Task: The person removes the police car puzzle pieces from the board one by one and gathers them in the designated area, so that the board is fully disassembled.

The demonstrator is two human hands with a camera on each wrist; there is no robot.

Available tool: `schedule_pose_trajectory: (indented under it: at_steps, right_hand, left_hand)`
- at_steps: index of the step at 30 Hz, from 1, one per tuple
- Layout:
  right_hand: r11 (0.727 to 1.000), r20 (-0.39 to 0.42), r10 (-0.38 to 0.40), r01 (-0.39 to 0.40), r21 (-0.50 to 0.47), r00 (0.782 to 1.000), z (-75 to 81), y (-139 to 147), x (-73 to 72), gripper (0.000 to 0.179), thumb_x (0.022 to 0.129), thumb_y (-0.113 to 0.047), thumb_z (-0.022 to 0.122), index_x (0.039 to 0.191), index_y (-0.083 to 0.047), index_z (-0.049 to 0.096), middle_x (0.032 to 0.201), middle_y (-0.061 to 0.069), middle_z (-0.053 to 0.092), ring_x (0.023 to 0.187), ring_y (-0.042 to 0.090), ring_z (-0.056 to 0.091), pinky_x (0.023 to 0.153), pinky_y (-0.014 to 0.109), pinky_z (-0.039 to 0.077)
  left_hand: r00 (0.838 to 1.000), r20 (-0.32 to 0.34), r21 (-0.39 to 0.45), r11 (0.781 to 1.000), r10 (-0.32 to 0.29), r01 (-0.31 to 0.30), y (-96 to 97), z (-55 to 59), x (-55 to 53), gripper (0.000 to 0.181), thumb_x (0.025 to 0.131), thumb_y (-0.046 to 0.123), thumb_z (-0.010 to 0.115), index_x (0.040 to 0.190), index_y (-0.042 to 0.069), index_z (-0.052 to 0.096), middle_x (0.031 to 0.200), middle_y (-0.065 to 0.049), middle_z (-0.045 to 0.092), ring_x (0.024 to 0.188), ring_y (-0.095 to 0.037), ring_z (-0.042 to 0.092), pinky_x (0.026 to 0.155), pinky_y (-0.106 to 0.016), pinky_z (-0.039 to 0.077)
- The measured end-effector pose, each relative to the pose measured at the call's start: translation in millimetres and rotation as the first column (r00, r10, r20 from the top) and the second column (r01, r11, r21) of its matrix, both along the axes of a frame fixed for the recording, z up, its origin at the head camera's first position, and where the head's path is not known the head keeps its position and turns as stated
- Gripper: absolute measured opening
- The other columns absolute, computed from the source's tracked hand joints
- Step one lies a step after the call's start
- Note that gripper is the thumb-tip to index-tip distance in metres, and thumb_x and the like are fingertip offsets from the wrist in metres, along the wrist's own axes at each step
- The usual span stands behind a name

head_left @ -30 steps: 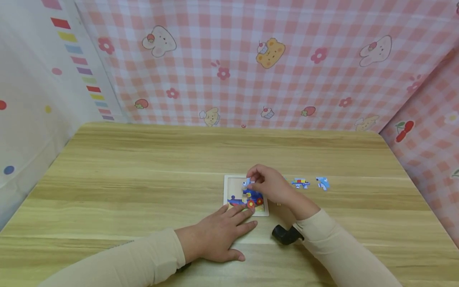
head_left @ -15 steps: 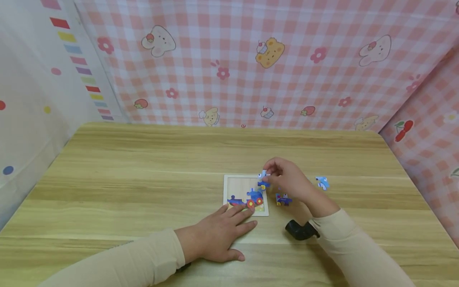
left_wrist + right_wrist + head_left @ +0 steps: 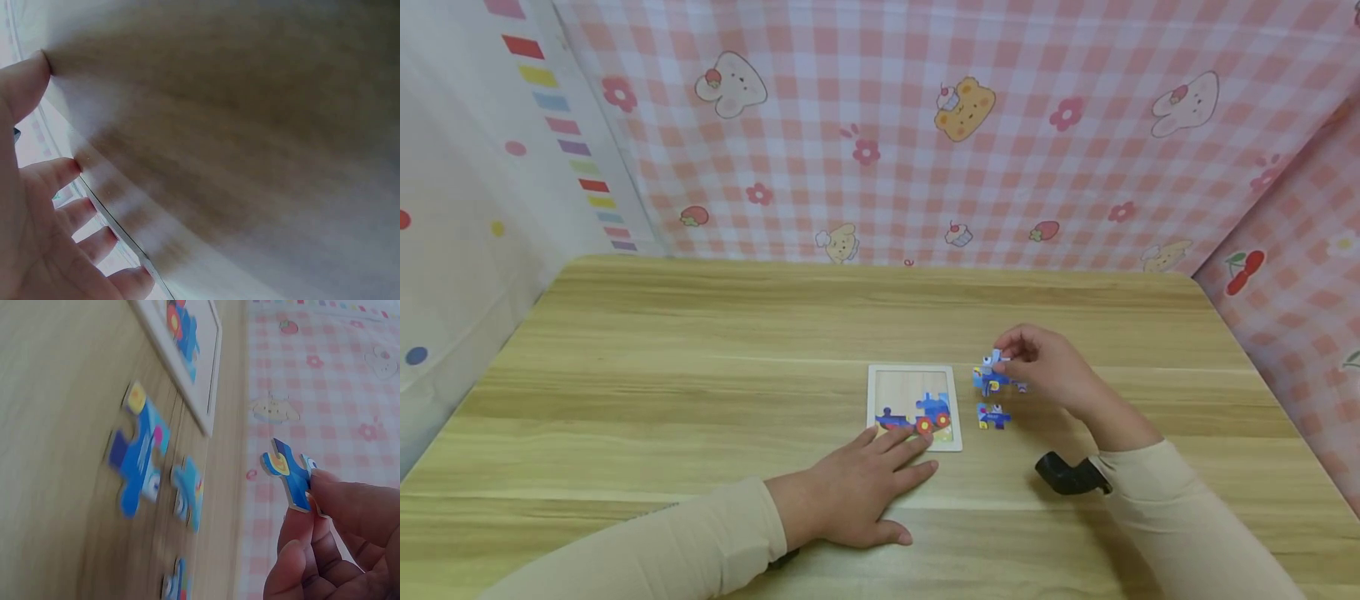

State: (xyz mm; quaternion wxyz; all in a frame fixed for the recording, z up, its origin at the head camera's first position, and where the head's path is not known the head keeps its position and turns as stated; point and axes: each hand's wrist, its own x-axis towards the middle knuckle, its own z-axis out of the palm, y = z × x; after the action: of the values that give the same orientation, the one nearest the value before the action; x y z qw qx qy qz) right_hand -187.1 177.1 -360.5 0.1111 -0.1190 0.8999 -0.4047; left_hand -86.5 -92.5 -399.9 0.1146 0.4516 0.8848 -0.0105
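My left hand [image 3: 861, 492] lies flat with fingers spread, fingertips on the near edge of a white-rimmed puzzle tray [image 3: 872, 398]. Fitted pieces [image 3: 934, 410] in the tray's lower part show a blue train with red wheels; bare wood shows above them. To the right of the tray, my right hand [image 3: 1048, 371] pinches a puzzle piece [image 3: 292, 478] between thumb and fingers, raised over the table. That piece is blue with a yellow curl and an eye. Below it on the table lies a loose blue puzzle piece [image 3: 993, 417].
More loose pieces lie under and behind the right hand, among them a light blue piece [image 3: 188, 492] and a partly cut-off piece with red [image 3: 179, 581]. A pink checked cloth [image 3: 820, 167] hangs behind the wooden table [image 3: 662, 375].
My right hand has lifted the puzzle piece out from over the tray and carried it rightward, past the rim, above the loose pieces. The left hand has stayed put.
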Motion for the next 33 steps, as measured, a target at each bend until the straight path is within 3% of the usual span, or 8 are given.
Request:
schedule_pose_trajectory:
  at_steps: [16, 27, 33]
  right_hand:
    - [0.999, 0.085, 0.006, -0.01, 0.045, 0.996, -8.5, 36, 5.6, 0.023, 0.089, -0.008, 0.067, 0.107, 0.005, 0.06, 0.092, 0.009, 0.06, 0.083, 0.018, 0.053, 0.068, 0.024, 0.047]
    - [0.999, 0.244, 0.034, -0.032, -0.015, 0.969, -20.5, 51, 8.3, 0.023, 0.09, -0.007, 0.066, 0.107, 0.006, 0.057, 0.087, 0.006, 0.058, 0.077, 0.016, 0.052, 0.063, 0.025, 0.048]
    - [0.998, 0.273, 0.049, -0.04, -0.038, 0.961, -23.7, 54, 10.3, 0.022, 0.09, -0.005, 0.066, 0.105, 0.007, 0.057, 0.084, 0.004, 0.056, 0.073, 0.013, 0.051, 0.06, 0.023, 0.046]
  left_hand:
    - [1.0, -0.002, 0.006, 1.0, 0.005, -0.005, 0.2, 1.0, 0.5, 0.076, 0.09, 0.063, 0.049, 0.151, 0.02, 0.035, 0.158, -0.006, 0.025, 0.145, -0.027, 0.022, 0.111, -0.049, 0.031]
    - [1.0, -0.015, 0.01, 1.0, 0.0, 0.0, 0.2, 0.8, 0.7, 0.075, 0.091, 0.063, 0.049, 0.151, 0.02, 0.036, 0.158, -0.006, 0.026, 0.145, -0.027, 0.023, 0.11, -0.049, 0.032]
    - [1.0, -0.007, -0.001, 1.0, 0.004, -0.004, 1.1, 1.3, 0.8, 0.075, 0.091, 0.063, 0.048, 0.151, 0.02, 0.035, 0.158, -0.005, 0.025, 0.145, -0.026, 0.022, 0.111, -0.049, 0.031]
